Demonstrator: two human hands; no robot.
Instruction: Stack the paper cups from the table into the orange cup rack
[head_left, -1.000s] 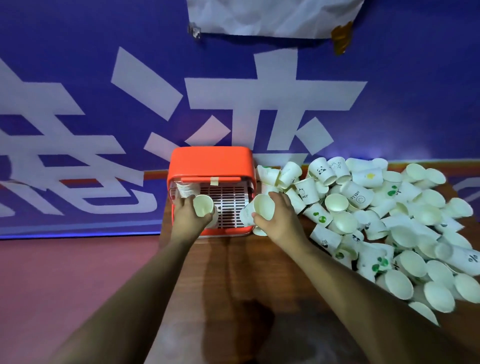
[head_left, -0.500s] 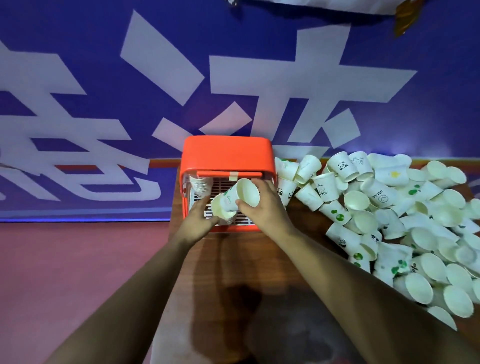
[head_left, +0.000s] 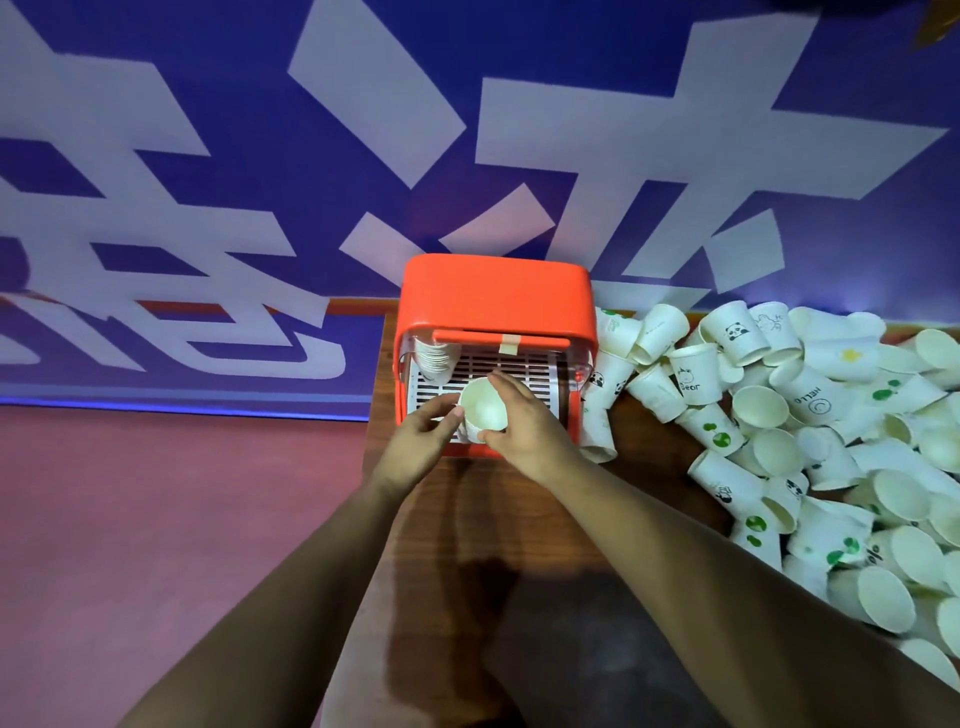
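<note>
So both hands are on one paper cup (head_left: 483, 408) right at the open front of the orange rack (head_left: 496, 296). The cup's mouth faces up toward the camera and it sits over the front part of the white slatted tray (head_left: 524, 371) inside the rack.

The right hand (head_left: 524, 423) is wrapped round the cup from the right, thumb on the near edge and fingers curled over the far rim. The left hand (head_left: 421, 441) comes in from the other side, its thumb and fingertips pinching the cup's left wall just under the rim. So the cup is squeezed between the two hands, closer to the right palm. I can't tell whether its bottom touches the tray.

In the back left corner of the rack there's a short stack of cups (head_left: 435, 358), apart from the one being held. A bit of tape (head_left: 510, 343) is stuck on the rack's front bar.

The rack stands at the far left end of the wooden bench (head_left: 498, 519). To its right is a big loose pile of cups (head_left: 831, 441), mostly tipped over, some printed with pandas or green dots. The nearest ones lean against the rack's right side. Behind it all is a blue wall (head_left: 208, 78) with big white characters.
</note>
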